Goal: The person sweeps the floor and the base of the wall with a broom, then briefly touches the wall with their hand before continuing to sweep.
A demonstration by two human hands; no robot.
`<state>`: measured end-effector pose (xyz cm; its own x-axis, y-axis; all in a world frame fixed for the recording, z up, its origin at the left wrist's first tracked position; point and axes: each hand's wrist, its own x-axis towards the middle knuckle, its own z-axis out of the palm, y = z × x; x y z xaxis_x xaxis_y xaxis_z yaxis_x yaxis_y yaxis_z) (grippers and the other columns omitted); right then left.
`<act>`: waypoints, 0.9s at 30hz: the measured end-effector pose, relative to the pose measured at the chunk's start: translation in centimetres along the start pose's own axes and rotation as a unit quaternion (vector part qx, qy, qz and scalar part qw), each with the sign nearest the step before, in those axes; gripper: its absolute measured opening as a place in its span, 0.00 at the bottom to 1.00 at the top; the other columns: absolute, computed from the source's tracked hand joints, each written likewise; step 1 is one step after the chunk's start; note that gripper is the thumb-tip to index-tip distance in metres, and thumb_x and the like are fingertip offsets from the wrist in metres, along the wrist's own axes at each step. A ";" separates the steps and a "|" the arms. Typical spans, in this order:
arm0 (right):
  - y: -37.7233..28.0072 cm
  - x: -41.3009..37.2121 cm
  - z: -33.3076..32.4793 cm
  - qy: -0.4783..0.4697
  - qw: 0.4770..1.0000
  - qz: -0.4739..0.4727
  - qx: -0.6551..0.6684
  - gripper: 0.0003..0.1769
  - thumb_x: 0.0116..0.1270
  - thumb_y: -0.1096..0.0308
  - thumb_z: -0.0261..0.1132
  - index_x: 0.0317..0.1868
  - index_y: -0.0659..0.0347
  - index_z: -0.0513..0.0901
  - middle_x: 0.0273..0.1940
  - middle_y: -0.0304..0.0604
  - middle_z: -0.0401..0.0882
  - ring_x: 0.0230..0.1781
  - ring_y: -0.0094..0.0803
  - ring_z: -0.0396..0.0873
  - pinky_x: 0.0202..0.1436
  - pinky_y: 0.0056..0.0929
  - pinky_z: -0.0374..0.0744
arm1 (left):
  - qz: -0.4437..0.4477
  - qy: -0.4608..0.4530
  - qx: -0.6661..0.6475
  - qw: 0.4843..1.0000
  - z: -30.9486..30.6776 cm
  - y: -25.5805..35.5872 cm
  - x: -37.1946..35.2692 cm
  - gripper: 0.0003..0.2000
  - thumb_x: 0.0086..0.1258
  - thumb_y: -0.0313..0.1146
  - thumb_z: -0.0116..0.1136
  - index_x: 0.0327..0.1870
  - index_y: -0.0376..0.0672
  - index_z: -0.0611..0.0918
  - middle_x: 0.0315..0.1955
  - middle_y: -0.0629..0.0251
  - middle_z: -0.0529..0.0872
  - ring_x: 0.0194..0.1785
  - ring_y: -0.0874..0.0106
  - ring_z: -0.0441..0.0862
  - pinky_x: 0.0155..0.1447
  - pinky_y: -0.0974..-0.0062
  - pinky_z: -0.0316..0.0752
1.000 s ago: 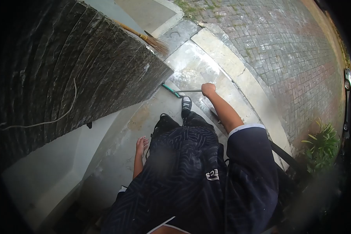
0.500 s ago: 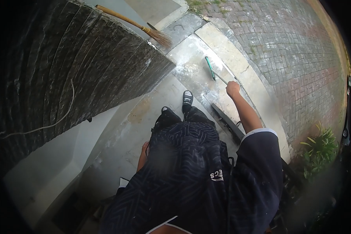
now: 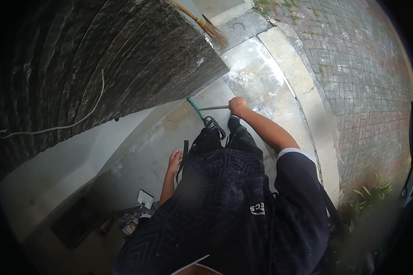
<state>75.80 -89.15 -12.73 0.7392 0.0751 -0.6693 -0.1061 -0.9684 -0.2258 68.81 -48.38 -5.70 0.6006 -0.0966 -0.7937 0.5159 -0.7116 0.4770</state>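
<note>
My right hand is wrapped round the grey handle of a squeegee, a T-shaped tool with a narrow green head. The head lies on the concrete floor just ahead of my shoes, close to the foot of the dark stone wall. Low at my left side hangs my left hand, its fingers loosely extended with nothing visible in them. Beside it runs a black strap against my trousers.
A straw broom leans past the wall's far corner. A pale cable hangs on the wall. To the right are a raised concrete kerb, brick paving and a plant. Behind me on the left sits a white panel.
My right hand has swung the squeegee leftward and nearer, from beside the kerb to in front of my feet. My left hand shows more fully. One foot has come up beside the other.
</note>
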 end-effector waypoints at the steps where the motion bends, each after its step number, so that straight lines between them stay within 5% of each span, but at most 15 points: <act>1: -0.8 0.8 1.2 0.002 1.000 -0.008 0.001 0.11 0.53 0.65 0.53 0.33 0.58 0.79 0.38 0.43 0.76 0.41 0.33 0.74 0.37 0.28 0.74 | -0.043 0.006 0.027 0.999 -0.1 -0.1 -0.8 0.14 0.62 0.41 0.41 0.42 0.44 0.71 0.38 0.64 0.74 0.41 0.74 0.71 0.44 0.76 0.66; 2: -1.5 1.2 2.2 -0.025 0.999 0.020 0.018 0.12 0.54 0.63 0.52 0.35 0.57 0.78 0.39 0.42 0.76 0.42 0.33 0.73 0.38 0.28 0.74 | -0.107 0.001 -0.009 0.994 -0.2 0.3 -1.5 0.14 0.62 0.42 0.41 0.43 0.44 0.71 0.40 0.64 0.73 0.44 0.73 0.70 0.45 0.74 0.65; 5: -2.1 2.5 5.5 -0.055 0.994 0.078 0.046 0.15 0.55 0.58 0.52 0.37 0.56 0.78 0.40 0.41 0.75 0.44 0.33 0.72 0.39 0.28 0.73 | -0.111 0.028 -0.178 0.977 -0.6 0.5 -6.2 0.15 0.61 0.43 0.42 0.44 0.45 0.70 0.40 0.64 0.73 0.45 0.71 0.69 0.46 0.71 0.64; 8: 0.9 3.0 8.4 -0.043 0.979 0.187 0.065 0.19 0.54 0.52 0.53 0.39 0.55 0.77 0.43 0.41 0.74 0.45 0.33 0.72 0.40 0.28 0.73 | -0.054 0.023 -0.041 0.997 -1.5 -7.9 -6.3 0.16 0.59 0.43 0.43 0.44 0.46 0.70 0.41 0.64 0.72 0.45 0.69 0.68 0.47 0.68 0.63; 12: 5.6 -4.4 3.7 -0.107 0.964 0.223 0.102 0.25 0.52 0.45 0.52 0.39 0.57 0.77 0.42 0.45 0.74 0.44 0.37 0.72 0.45 0.31 0.71 | -0.020 0.006 -0.049 0.999 -1.5 -10.8 -7.8 0.16 0.58 0.43 0.44 0.45 0.45 0.69 0.41 0.63 0.72 0.44 0.68 0.69 0.46 0.68 0.63; 14: 7.0 -7.2 3.7 -0.094 0.955 0.258 0.109 0.27 0.51 0.44 0.52 0.39 0.59 0.76 0.42 0.47 0.73 0.44 0.37 0.72 0.44 0.32 0.71 | -0.142 0.000 -0.165 0.976 -2.0 -12.3 -7.3 0.17 0.58 0.44 0.44 0.45 0.45 0.69 0.41 0.63 0.72 0.44 0.68 0.69 0.46 0.68 0.63; 16: 7.3 -9.9 4.2 -0.090 0.936 0.313 0.137 0.29 0.52 0.42 0.50 0.38 0.61 0.77 0.40 0.47 0.74 0.43 0.36 0.72 0.41 0.32 0.71 | -0.051 -0.007 -0.149 0.988 -2.3 -18.4 -5.1 0.17 0.58 0.44 0.44 0.45 0.45 0.69 0.40 0.64 0.72 0.44 0.69 0.69 0.46 0.68 0.64; 18: 7.3 -11.3 6.3 -0.100 0.906 0.340 0.232 0.29 0.54 0.43 0.47 0.31 0.65 0.77 0.26 0.50 0.76 0.28 0.37 0.75 0.32 0.34 0.70 | 0.036 -0.001 -0.139 0.990 -1.4 -20.9 -5.2 0.17 0.58 0.45 0.44 0.45 0.46 0.69 0.40 0.64 0.72 0.44 0.69 0.69 0.45 0.69 0.64; 19: 8.0 -11.1 10.0 -0.005 0.933 0.275 0.231 0.29 0.57 0.45 0.45 0.30 0.66 0.76 0.20 0.49 0.74 0.20 0.38 0.73 0.28 0.36 0.69 | -0.008 0.025 -0.210 0.977 -1.9 -18.6 -6.2 0.17 0.58 0.45 0.44 0.45 0.46 0.70 0.40 0.64 0.72 0.43 0.70 0.69 0.45 0.70 0.64; 21: 5.2 -11.2 11.7 0.027 0.873 0.346 0.343 0.20 0.57 0.57 0.48 0.26 0.68 0.75 0.22 0.54 0.74 0.26 0.40 0.76 0.25 0.35 0.72 | -0.080 0.059 -0.280 0.955 -4.0 -13.9 -9.2 0.17 0.58 0.46 0.43 0.44 0.46 0.70 0.39 0.65 0.72 0.42 0.72 0.70 0.43 0.72 0.65; 22: 6.2 -9.8 15.7 0.088 0.978 0.171 0.083 0.08 0.52 0.69 0.53 0.23 0.67 0.74 0.25 0.54 0.75 0.28 0.43 0.76 0.27 0.33 0.74 | -0.043 0.058 -0.321 0.944 -3.1 -19.2 -7.5 0.17 0.58 0.46 0.43 0.43 0.46 0.71 0.38 0.66 0.73 0.41 0.73 0.70 0.42 0.73 0.65; 23: 3.1 -10.8 14.1 0.092 0.978 0.186 0.026 0.03 0.44 0.78 0.54 0.21 0.65 0.74 0.26 0.51 0.75 0.26 0.45 0.75 0.28 0.33 0.75 | -0.005 0.061 -0.362 0.930 -2.3 -24.8 -6.0 0.17 0.58 0.46 0.43 0.43 0.46 0.71 0.38 0.67 0.74 0.40 0.73 0.71 0.41 0.74 0.65; 24: 3.2 -10.8 14.9 0.088 0.989 0.069 -0.100 0.03 0.42 0.78 0.54 0.19 0.63 0.74 0.27 0.52 0.75 0.27 0.46 0.75 0.26 0.32 0.75 | 0.009 0.076 -0.377 0.923 -2.3 -27.0 -6.6 0.16 0.58 0.45 0.44 0.42 0.46 0.71 0.36 0.68 0.74 0.40 0.74 0.71 0.40 0.74 0.65; 26: 2.8 -12.2 15.3 0.138 0.985 -0.034 -0.102 0.02 0.42 0.76 0.52 0.17 0.64 0.72 0.19 0.55 0.71 0.18 0.45 0.72 0.18 0.33 0.69 | 0.022 0.113 -0.415 0.902 -2.6 -30.4 -8.2 0.15 0.57 0.44 0.45 0.41 0.46 0.72 0.33 0.69 0.75 0.38 0.74 0.71 0.38 0.76 0.65; 27: 3.2 -11.4 16.5 0.106 0.993 0.047 -0.031 0.06 0.42 0.77 0.52 0.22 0.63 0.75 0.27 0.55 0.74 0.29 0.48 0.73 0.31 0.35 0.73 | 0.022 0.135 -0.442 0.886 -2.8 -32.3 -8.9 0.15 0.57 0.44 0.45 0.41 0.46 0.72 0.33 0.69 0.75 0.38 0.74 0.71 0.38 0.76 0.65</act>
<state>56.11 -89.20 -17.49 0.8524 -0.0616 -0.5193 -0.1445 -0.9821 -0.1206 48.53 -22.65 -13.02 0.6948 0.1452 -0.7045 0.6935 0.1243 0.7096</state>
